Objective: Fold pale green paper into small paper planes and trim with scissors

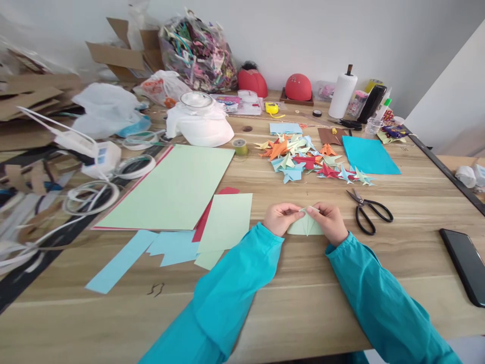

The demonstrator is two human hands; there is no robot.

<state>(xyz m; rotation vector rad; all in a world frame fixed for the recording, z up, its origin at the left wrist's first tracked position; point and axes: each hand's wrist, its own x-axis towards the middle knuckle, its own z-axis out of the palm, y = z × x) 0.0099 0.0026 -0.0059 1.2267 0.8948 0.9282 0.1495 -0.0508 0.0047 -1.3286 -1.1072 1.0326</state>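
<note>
A small, partly folded piece of pale green paper [305, 226] lies on the wooden table [303, 298] between my two hands. My left hand [281, 217] pinches its upper left edge with closed fingers. My right hand [332, 221] pinches the upper right edge the same way. Both sleeves are teal. A pile of several folded paper shapes [306, 159] in orange, red, blue and green lies just beyond my hands.
Black scissors [367, 211] lie right of my hands and a dark phone [465, 264] sits near the right edge. Large green sheets [174, 189], a smaller green sheet [226, 222] and blue offcuts [125, 260] lie to the left. A teal sheet [369, 155], tape rolls, bags and cardboard crowd the back.
</note>
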